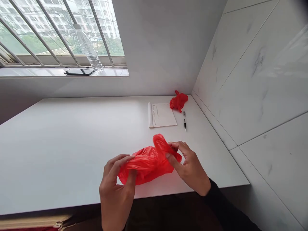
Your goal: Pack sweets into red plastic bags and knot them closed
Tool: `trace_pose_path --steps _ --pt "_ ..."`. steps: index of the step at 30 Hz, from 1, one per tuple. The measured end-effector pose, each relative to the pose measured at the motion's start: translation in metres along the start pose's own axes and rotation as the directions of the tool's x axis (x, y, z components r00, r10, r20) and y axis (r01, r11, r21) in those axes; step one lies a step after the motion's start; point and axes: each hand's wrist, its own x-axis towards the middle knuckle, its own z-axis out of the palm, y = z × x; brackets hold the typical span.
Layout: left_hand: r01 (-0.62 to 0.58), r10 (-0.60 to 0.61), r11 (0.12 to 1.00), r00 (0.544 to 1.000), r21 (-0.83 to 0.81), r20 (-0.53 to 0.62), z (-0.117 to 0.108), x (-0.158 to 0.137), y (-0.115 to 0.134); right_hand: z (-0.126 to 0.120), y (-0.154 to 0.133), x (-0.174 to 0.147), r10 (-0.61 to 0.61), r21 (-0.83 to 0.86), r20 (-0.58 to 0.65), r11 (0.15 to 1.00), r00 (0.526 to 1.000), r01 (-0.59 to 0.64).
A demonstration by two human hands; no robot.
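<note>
A crumpled red plastic bag (149, 166) is held between my two hands near the front edge of the white table. My left hand (117, 186) grips its left end, thumb below and fingers on top. At the other end, my right hand (186, 165) pinches the bag between thumb and fingers. One looped part of the plastic, like a handle, sticks up beside my right fingers. Whether anything is inside the bag cannot be seen.
On the white table (84, 144) lie an open notepad (165, 115), a second bunched red bag (178, 101), a pen (185, 125) and its cap (184, 114). A water bottle (89, 49) and a phone (79, 72) are on the window sill. A tiled wall (252, 80) bounds the right.
</note>
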Motion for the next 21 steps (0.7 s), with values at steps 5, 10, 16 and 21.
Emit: trace_pose_path --steps 5,10,16,21 --pt "0.116 -0.116 0.993 0.953 -0.016 -0.281 -0.018 -0.001 0.006 -0.011 -0.002 0.002 0.031 0.116 -0.143 0.993 0.989 -0.014" --pt "0.095 -0.128 0.982 0.969 -0.16 -0.21 -0.025 -0.014 0.018 -0.01 -0.027 -0.024 -0.244 0.011 -0.414 0.962 0.877 0.273" --pt "0.144 -0.153 0.987 0.974 -0.063 -0.167 -0.022 -0.018 0.034 0.007 -0.046 -0.02 -0.442 -0.127 0.256 0.866 0.86 0.483" --pt "0.371 -0.358 0.922 0.925 0.107 -0.126 -0.027 -0.017 0.031 0.016 -0.037 -0.002 0.102 -0.628 0.502 0.725 0.859 0.282"
